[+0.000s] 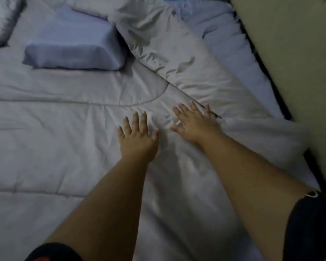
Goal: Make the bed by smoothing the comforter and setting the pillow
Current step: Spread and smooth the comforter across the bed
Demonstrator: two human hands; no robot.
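Observation:
A pale grey quilted comforter (55, 147) covers most of the bed, with wrinkles around the middle. My left hand (137, 136) lies flat on it, palm down, fingers spread. Just to its right, my right hand (194, 125) also presses flat, fingertips at the edge of a folded-over flap of comforter (186, 63) that runs diagonally toward the upper left. A bluish rectangular pillow (73, 48) lies on top of the comforter at the upper left, apart from both hands.
A second pale pillow (0, 19) shows at the far upper left corner. A bluish sheet (224, 34) is exposed right of the flap. A beige wall (299, 53) borders the bed's right side, with a dark gap along it.

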